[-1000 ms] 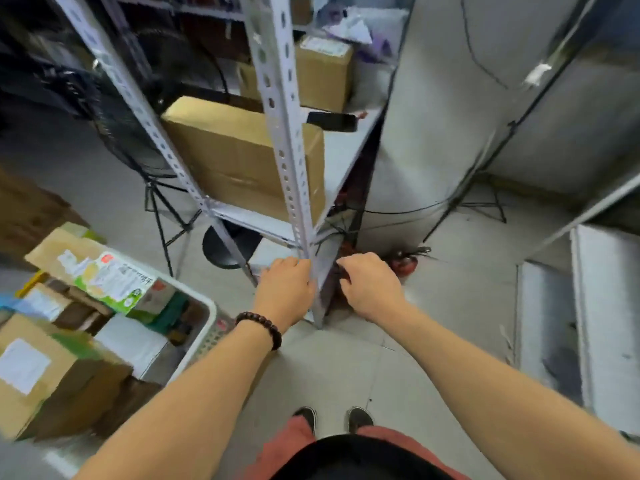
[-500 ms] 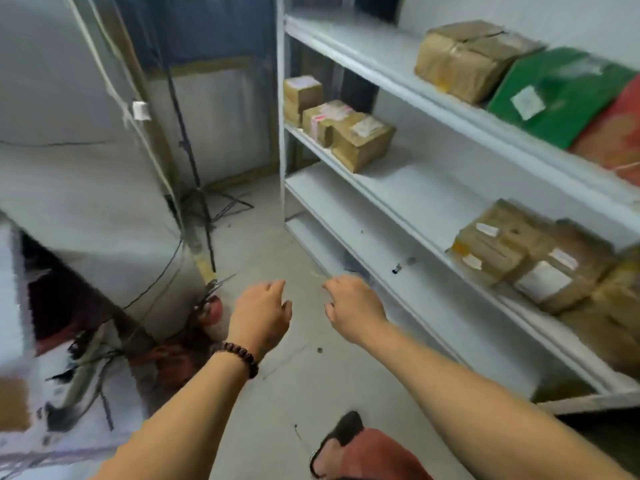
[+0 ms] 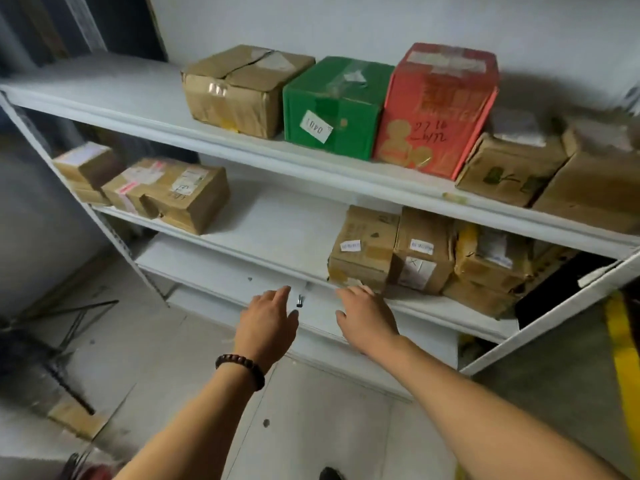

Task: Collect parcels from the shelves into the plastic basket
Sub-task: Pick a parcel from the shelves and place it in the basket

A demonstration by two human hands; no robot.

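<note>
A white shelf unit [image 3: 311, 178] faces me. Its top board carries a brown carton [image 3: 239, 88], a green box [image 3: 332, 105], a red box [image 3: 436, 109] and more brown cartons at the right. The middle board has taped brown parcels at the left [image 3: 173, 192] and a cluster of brown parcels at the right [image 3: 363, 247]. My left hand [image 3: 268, 323] and my right hand [image 3: 367, 317] reach out empty, fingers relaxed, in front of the middle board. My right fingertips are close below the nearest right parcel. The plastic basket is out of view.
A small dark object [image 3: 300, 301] lies on the middle board between my hands. A black flat item [image 3: 561, 289] leans at the shelf's right end. A dark metal stand [image 3: 65, 327] and a cardboard scrap [image 3: 76, 419] are on the floor at left. A yellow floor line [image 3: 623, 358] runs at right.
My view has swung right, from the corner rack and the basket to this shelf unit. Both hands left the rack post and now stretch toward the middle board.
</note>
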